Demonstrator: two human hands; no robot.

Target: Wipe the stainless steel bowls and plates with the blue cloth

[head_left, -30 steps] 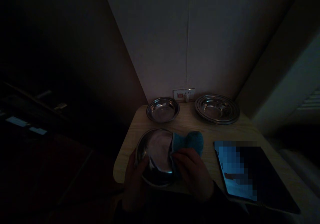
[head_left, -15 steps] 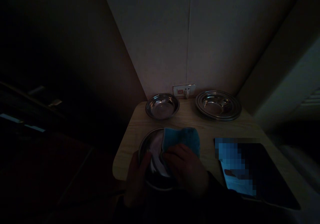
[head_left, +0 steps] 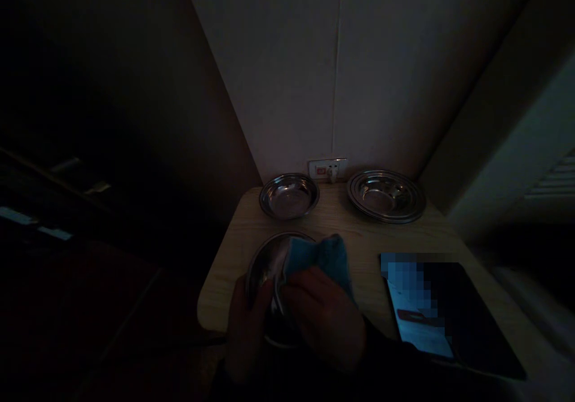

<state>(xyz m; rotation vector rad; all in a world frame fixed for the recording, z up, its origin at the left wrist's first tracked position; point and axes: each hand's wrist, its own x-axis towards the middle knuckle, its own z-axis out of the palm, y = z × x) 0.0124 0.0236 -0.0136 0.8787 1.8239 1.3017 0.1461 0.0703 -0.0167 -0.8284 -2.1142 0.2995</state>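
The room is dim. My left hand [head_left: 245, 324] grips the near left rim of a steel plate [head_left: 265, 258] tilted up over the near edge of a small wooden table [head_left: 354, 234]. My right hand [head_left: 326, 318] is closed on a blue cloth [head_left: 321, 257] and presses it against the plate's inner face. The cloth covers most of the plate's right half.
A small steel bowl [head_left: 288, 195] and a wider steel plate [head_left: 386, 195] stand at the table's far edge, below a wall socket [head_left: 327, 168]. A dark tablet [head_left: 444, 315] with a lit screen lies at the right. Walls close in behind; left of the table is dark.
My right hand has slid the blue cloth leftward across the plate, covering more of its face. The left hand keeps its hold on the rim.
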